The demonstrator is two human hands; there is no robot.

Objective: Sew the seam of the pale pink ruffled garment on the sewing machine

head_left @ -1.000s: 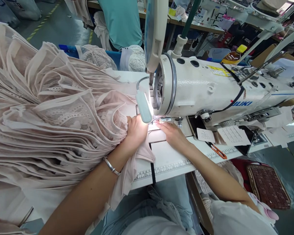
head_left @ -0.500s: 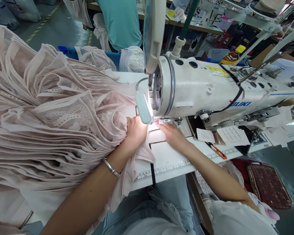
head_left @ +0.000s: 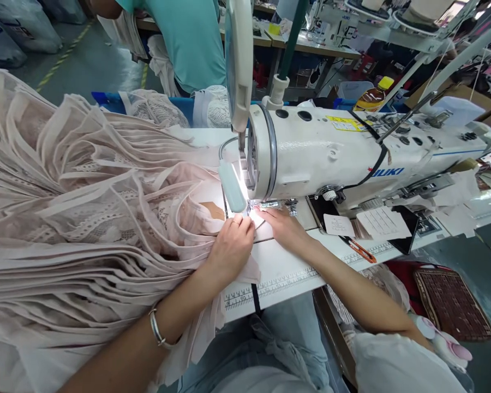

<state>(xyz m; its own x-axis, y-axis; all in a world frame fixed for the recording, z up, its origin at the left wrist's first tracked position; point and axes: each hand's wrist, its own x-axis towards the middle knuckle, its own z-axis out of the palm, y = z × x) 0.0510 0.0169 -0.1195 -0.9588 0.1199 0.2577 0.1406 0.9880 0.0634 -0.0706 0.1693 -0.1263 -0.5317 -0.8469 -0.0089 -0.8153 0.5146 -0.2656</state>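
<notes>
A pale pink garment piece (head_left: 264,233) lies under the needle area of a white sewing machine (head_left: 311,155). My left hand (head_left: 234,243) is closed on its fabric just left of the needle, with the knuckles up and the thumb side near the lamp. Opposite it, my right hand (head_left: 286,226) has its fingertips together on the fabric beside the presser foot; its thumb is hidden. The small lamp (head_left: 231,187) lights the stitching spot, where glare blurs the detail. Against my left forearm rests a large heap of pale pink lace garments (head_left: 94,218).
Right of my hands lie paper cards (head_left: 382,222), a dark phone-like slab (head_left: 407,232) and an orange cutter (head_left: 362,251). A printed ruler (head_left: 286,281) runs along the table's front edge. Behind the machine, a person in a teal shirt (head_left: 188,43) bends over.
My left hand has shifted slightly toward me and its fingers have bunched up on the fabric. My right hand stays by the presser foot. The view has moved a little.
</notes>
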